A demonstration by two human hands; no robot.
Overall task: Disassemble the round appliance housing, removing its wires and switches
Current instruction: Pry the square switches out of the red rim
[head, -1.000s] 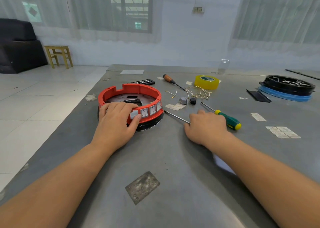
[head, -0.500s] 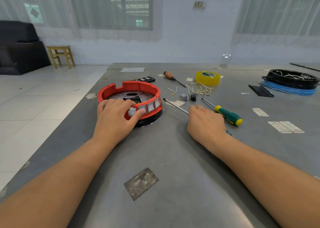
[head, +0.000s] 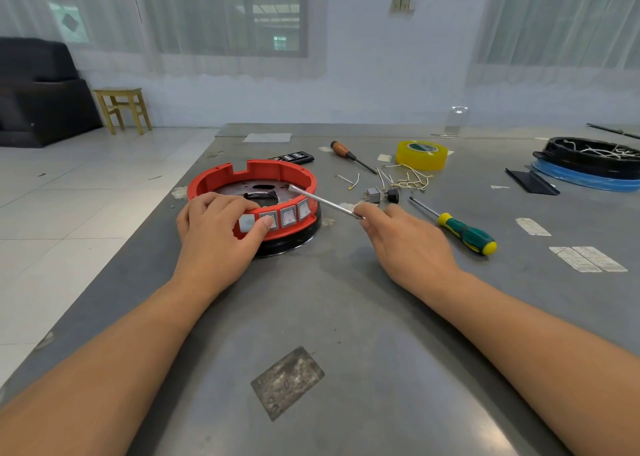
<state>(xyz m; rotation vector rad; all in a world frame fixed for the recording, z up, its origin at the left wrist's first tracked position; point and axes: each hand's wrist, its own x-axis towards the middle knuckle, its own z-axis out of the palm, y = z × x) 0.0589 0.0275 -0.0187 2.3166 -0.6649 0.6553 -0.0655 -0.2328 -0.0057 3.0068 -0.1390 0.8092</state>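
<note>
Round housing (head: 254,192) sits on the grey table (head: 346,317), toward its left edge. A red plastic ring on a black base, open on top, with a metal plate and a dark part showing inside. A row of rocker switches (head: 289,216) is set in the ring's near wall.

Left hand (head: 216,234) grips the housing at its near-left rim: fingers curled over the top edge, thumb pressed on the outer wall at the switch row. Right hand (head: 405,244), just right of the housing, is closed round a screwdriver (head: 323,202). Its handle is hidden in the palm; the bare metal shaft reaches up-left over the rim, tip above the inside of the ring, just behind the switches.

Handling, as judged: the ring looks like stiff moulded plastic, light, liable to slide on the smooth table — hence the bracing hand. The rim is the firm place to hold. The switches look like snap-in units, so pushing from behind with the tip should free them; too much leverage could crack the thin wall or let the tip slip toward the thumb.

Right of the housing lie two loose small switches (head: 381,195), a scatter of short pale wires (head: 405,178) and a green-handled screwdriver (head: 465,235). Beyond it are an orange-handled screwdriver (head: 349,156) and a yellow tape roll (head: 420,154). Far right, a second black housing (head: 588,159) rests on a blue ring.
</note>
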